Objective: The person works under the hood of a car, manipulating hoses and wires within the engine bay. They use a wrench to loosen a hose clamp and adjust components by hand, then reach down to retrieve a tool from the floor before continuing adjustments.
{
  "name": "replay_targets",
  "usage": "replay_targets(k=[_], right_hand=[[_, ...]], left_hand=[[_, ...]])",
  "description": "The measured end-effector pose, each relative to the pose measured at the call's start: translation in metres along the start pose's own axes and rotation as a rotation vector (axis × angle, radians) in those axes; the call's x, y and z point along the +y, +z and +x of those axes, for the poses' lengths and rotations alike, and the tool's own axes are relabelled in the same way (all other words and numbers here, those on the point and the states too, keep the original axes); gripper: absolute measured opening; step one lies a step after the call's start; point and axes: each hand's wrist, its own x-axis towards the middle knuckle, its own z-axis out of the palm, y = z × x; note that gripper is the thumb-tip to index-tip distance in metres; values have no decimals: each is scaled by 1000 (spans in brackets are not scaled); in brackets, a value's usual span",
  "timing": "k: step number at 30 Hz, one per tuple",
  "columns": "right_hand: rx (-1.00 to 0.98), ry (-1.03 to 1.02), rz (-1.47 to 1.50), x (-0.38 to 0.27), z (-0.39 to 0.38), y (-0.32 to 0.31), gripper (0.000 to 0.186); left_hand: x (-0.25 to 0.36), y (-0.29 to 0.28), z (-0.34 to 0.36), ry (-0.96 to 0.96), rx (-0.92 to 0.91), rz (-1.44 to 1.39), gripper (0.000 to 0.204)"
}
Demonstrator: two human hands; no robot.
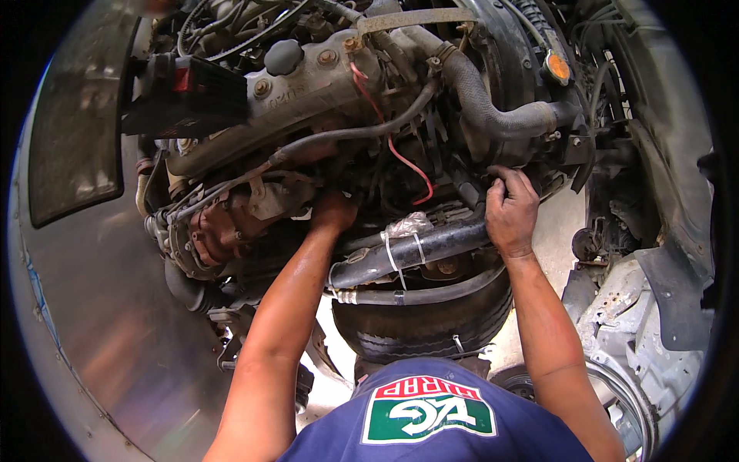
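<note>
My left hand (pixel 335 212) reaches into the engine (pixel 308 86), beside a rusty brown housing (pixel 223 229). Its fingers are hidden among dark parts. On the other side, my right hand (pixel 513 212) is closed, with bent fingers and the thumb drawn in near the end of a thick black pipe (pixel 454 238). Whatever those fingers hold is hidden. White zip ties (pixel 395 258) and a crumpled silvery wrap (pixel 408 224) sit on the pipe between my forearms. A loose red wire (pixel 409 163) hangs between the hands.
Above my right hand bends a thick grey hose (pixel 493 104), near an orange cap (pixel 556 68). A black filler cap (pixel 284 58) tops the engine cover. Below lie a thinner hose (pixel 439 294) and a tyre (pixel 423 331). A metal panel (pixel 115 308) borders the left.
</note>
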Motion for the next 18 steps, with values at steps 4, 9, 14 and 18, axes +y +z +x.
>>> replay_targets(k=[4, 9, 14, 18], right_hand=[[3, -42, -4, -1, 1, 0, 23], [31, -54, -26, -2, 2, -1, 22], [30, 5, 23, -1, 0, -3, 23], [16, 22, 25, -1, 0, 0, 25]], left_hand=[[-16, 14, 0, 55, 61, -130, 73], [-30, 22, 29, 517, 70, 43, 59], [-14, 24, 18, 348, 154, -196, 53], [10, 17, 4, 147, -7, 323, 59]])
